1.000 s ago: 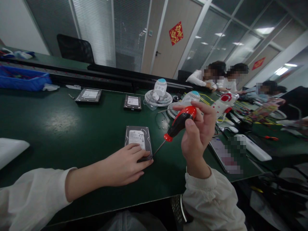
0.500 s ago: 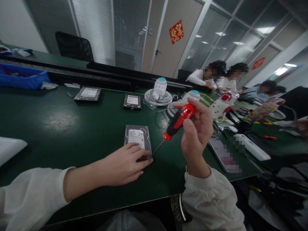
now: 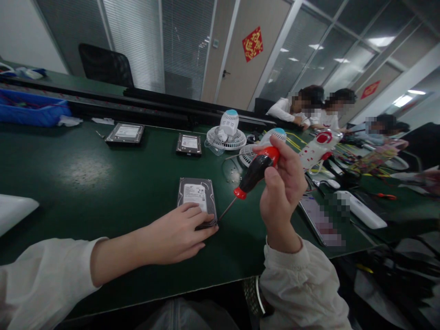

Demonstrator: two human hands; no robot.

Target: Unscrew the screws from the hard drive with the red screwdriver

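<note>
A hard drive [image 3: 194,189] with a white label lies flat on the green table in front of me. My left hand [image 3: 182,233] grips its near end, fingers across the top and thumb along the near edge, covering part of the label. In my right hand [image 3: 283,188] is a red and black screwdriver [image 3: 256,172], its handle held between thumb and fingers. The shaft slants down to the left, and its tip meets the drive's near right corner beside my left fingertips. Whatever sits under the tip is too small to make out.
Two more hard drives, one at the left [image 3: 125,133] and a smaller one [image 3: 189,144], lie farther back. Small screws [image 3: 233,174] are scattered near white fans [image 3: 226,137]. A phone [image 3: 318,220] and a white power bank-like object [image 3: 360,210] are at right. People sit beyond.
The screwdriver handle has turned about its axis, so the lettering seen before is out of sight. My right fingers have shifted slightly on it. My left hand and the drive stay put.
</note>
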